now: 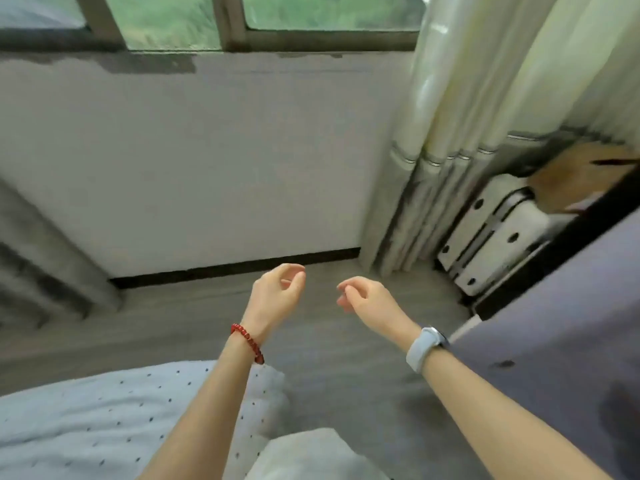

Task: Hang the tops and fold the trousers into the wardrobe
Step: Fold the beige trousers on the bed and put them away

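Looks like an in-between moment here, neither hand has a garment in it. The left hand point(277, 292) and right hand point(363, 299) are both held out in front over the floor point(329, 375), near each other but not touching, wrists a bit bent. Fingers on both are loosely curled and holding nothing; the right one almost looks like thumb meeting fingertip, but there's no cloth in there that I can see. Red bead bracelet point(247, 342) on the left wrist, pale watch point(424, 348) on the right.

As for the tops and trousers, I honestly can't pick any out for sure, and no wardrobe in view either. Below and left of the fingers there's a light dotted fabric point(86, 427), could be bedding or clothing, can't tell. Off to the right of the fingers is a grey-purple surface point(554, 341), probably a bed cover, with a white suitcase point(491, 244) and curtain point(450, 133) beyond it.

My guess: next move is turning toward wherever the clothes are and grabbing one, so the hands need to open up and reach.
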